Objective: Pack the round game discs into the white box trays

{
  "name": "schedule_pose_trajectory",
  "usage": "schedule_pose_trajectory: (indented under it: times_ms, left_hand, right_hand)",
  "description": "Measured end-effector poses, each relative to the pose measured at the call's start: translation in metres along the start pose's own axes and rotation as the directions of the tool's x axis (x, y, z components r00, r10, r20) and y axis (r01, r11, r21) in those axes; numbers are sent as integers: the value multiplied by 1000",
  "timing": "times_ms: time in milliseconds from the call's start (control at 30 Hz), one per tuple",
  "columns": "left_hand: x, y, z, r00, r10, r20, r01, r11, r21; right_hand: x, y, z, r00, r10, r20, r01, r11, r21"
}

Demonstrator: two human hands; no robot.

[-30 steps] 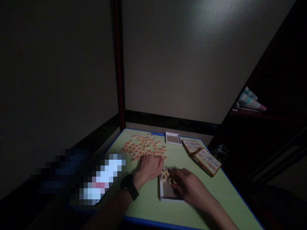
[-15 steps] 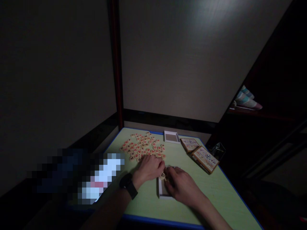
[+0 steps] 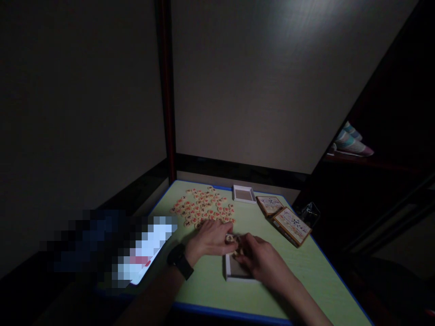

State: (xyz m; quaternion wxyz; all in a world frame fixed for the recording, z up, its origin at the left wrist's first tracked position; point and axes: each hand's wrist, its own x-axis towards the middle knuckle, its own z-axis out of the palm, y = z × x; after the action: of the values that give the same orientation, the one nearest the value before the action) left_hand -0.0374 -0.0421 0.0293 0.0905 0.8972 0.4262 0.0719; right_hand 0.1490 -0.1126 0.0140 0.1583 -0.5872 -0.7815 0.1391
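Note:
My left hand (image 3: 212,237), with a dark watch (image 3: 180,261) on its wrist, pinches a round Chinese chess piece (image 3: 229,238) between thumb and fingers. It is over the far left corner of a shallow white box tray (image 3: 234,271). My right hand (image 3: 261,258) is closed over the tray's right side, fingertips curled at one or more pieces (image 3: 239,251); how many is hidden. Beyond my left hand lie many loose Chinese chess pieces (image 3: 200,206), pale discs with red or dark characters.
On the green table (image 3: 210,290) a second white tray (image 3: 244,194) stands at the far edge. Two printed box lids (image 3: 270,204) (image 3: 292,225) lie at the right. A lit, blurred screen (image 3: 152,249) is at the left. Walls rise behind the table.
My left thumb and fingers have parted around a piece that now shows between them. My right hand has shifted slightly right and down, still over the tray.

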Motion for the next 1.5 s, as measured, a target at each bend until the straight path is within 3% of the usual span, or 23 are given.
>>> schedule_pose_trajectory:
  times_ms: [300, 600, 733, 1067, 1500]
  left_hand:
    - [2, -3, 3, 998, 35, 51, -37, 998, 45]
    - [2, -6, 4, 998, 49, 42, -50, 999, 3]
    - [2, -6, 3, 998, 39, 39, -38, 999, -18]
    - [3, -3, 1, 998, 32, 56, -30, 999, -27]
    - [2, -3, 0, 998, 23, 65, -22, 1000, -17]
  right_hand:
    - [6, 2, 6, 999, -35, 23, 32, 993, 110]
    - [4, -3, 9, 1000, -5, 2, 5, 996, 91]
    - [2, -4, 11, 1000, -1, -11, 1, 999, 40]
    - [-1, -18, 17, 999, 37, -37, -47, 948, -315]
    - [2, -16, 10, 999, 47, 13, -41, 958, -285]
